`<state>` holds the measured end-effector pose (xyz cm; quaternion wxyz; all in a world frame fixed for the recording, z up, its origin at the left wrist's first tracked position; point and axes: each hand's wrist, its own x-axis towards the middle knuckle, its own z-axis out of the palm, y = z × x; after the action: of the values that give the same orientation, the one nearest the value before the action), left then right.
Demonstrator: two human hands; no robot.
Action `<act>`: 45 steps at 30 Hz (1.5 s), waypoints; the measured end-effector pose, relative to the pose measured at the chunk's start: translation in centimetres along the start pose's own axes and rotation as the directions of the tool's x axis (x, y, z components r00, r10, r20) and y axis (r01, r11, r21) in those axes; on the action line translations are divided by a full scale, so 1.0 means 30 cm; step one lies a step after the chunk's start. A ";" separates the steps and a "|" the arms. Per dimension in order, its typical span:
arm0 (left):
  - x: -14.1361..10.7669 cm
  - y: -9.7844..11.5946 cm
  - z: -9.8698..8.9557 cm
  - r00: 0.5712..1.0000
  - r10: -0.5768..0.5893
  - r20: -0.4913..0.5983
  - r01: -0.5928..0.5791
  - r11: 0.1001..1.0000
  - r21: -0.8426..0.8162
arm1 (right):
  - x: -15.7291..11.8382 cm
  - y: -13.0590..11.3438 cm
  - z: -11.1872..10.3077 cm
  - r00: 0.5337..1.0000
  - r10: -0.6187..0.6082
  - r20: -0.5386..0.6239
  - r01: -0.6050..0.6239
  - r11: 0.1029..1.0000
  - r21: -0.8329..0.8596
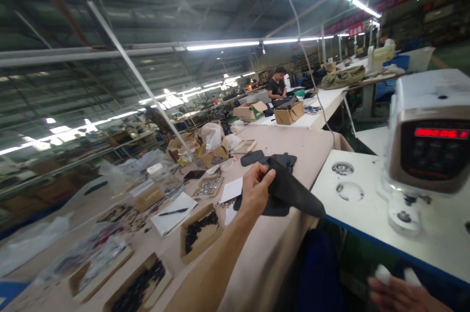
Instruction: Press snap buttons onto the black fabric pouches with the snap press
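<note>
My left hand [255, 189] pinches the edge of a black fabric piece [295, 187] between thumb and fingers. The flat, flexible piece stretches right from my grip, its far end hanging by the edge of the white machine table. Beneath and behind it lie more dark pieces [253, 157] on the cloth-covered table. At the bottom right, below the edge of the white table, my right hand [398, 295] is partly in view and slightly blurred. Its fingers are apart, two of them with white coverings on the tips, and nothing shows in them.
A machine with a red display [433, 131] stands on the white table [352, 219] at right. On the cloth-covered table [271, 243] are boxes of small black parts [201, 231], a tray of metal parts [208, 187], and paper with a pen [173, 212]. A person [277, 85] works farther back.
</note>
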<state>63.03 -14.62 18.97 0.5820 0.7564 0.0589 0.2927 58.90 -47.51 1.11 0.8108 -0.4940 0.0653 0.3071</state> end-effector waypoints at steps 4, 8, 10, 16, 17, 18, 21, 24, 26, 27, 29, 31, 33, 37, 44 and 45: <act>-0.309 0.079 0.094 0.897 -0.160 0.412 0.283 0.924 -0.259 | -0.009 0.059 0.039 0.996 0.083 0.017 -0.084 0.984 0.158; -0.444 0.088 0.095 0.653 -0.187 0.734 0.424 0.893 -0.150 | -0.022 0.068 0.011 0.981 -0.078 -0.177 0.112 0.974 0.195; -0.443 0.056 0.082 0.467 -0.229 0.854 0.468 0.883 -0.019 | -0.048 0.054 -0.046 0.927 -0.214 -0.308 0.251 0.964 0.086; -0.389 -0.114 0.211 0.354 -0.402 0.844 0.704 0.708 0.042 | -0.153 -0.038 -0.199 0.660 -0.618 -0.427 0.343 0.754 -0.561; -0.386 -0.136 0.256 0.400 -0.449 0.799 0.740 0.672 0.007 | -0.166 -0.052 -0.204 0.627 -0.668 -0.401 0.342 0.699 -0.628; -0.385 -0.153 0.302 0.440 -0.486 0.755 0.761 0.649 -0.026 | -0.177 -0.064 -0.204 0.606 -0.706 -0.365 0.351 0.649 -0.675; -0.387 -0.168 0.428 0.506 -0.465 0.726 0.754 0.648 -0.110 | -0.204 -0.085 -0.181 0.613 -0.757 -0.228 0.398 0.545 -0.738; -0.403 -0.159 0.520 0.480 -0.385 0.788 0.761 0.630 -0.156 | -0.225 -0.096 -0.158 0.644 -0.753 -0.135 0.416 0.493 -0.764; -0.421 -0.160 0.564 0.499 -0.423 0.756 0.772 0.614 -0.165 | -0.232 -0.109 -0.156 0.632 -0.751 -0.188 0.390 0.519 -0.760; -0.431 -0.163 0.581 0.522 -0.454 0.722 0.768 0.618 -0.167 | -0.233 -0.120 -0.159 0.623 -0.740 -0.254 0.365 0.562 -0.742; -0.449 -0.171 0.609 0.554 -0.479 0.680 0.749 0.644 -0.157 | -0.227 -0.146 -0.175 0.625 -0.691 -0.363 0.324 0.653 -0.685; -0.461 -0.172 0.627 0.564 -0.458 0.687 0.723 0.676 -0.143 | -0.212 -0.174 -0.197 0.666 -0.641 -0.381 0.285 0.691 -0.664; -0.462 -0.162 0.636 0.556 -0.429 0.712 0.708 0.693 -0.136 | -0.190 -0.197 -0.218 0.712 -0.602 -0.362 0.255 0.701 -0.666; -0.446 -0.119 0.643 0.485 -0.351 0.801 0.733 0.663 -0.153 | -0.145 -0.225 -0.242 0.753 -0.548 -0.363 0.260 0.756 -0.601; -0.422 -0.116 0.696 0.477 -0.410 0.777 0.788 0.591 -0.171 | -0.062 -0.263 -0.292 0.774 -0.578 -0.258 0.301 0.695 -0.653; -0.417 -0.128 0.708 0.467 -0.420 0.778 0.796 0.584 -0.163 | -0.046 -0.267 -0.301 0.769 -0.580 -0.270 0.294 0.695 -0.656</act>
<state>64.58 -36.77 7.56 0.8035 0.5460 0.0454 -0.2328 64.09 -58.28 3.22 0.6317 -0.7741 0.0346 -0.0220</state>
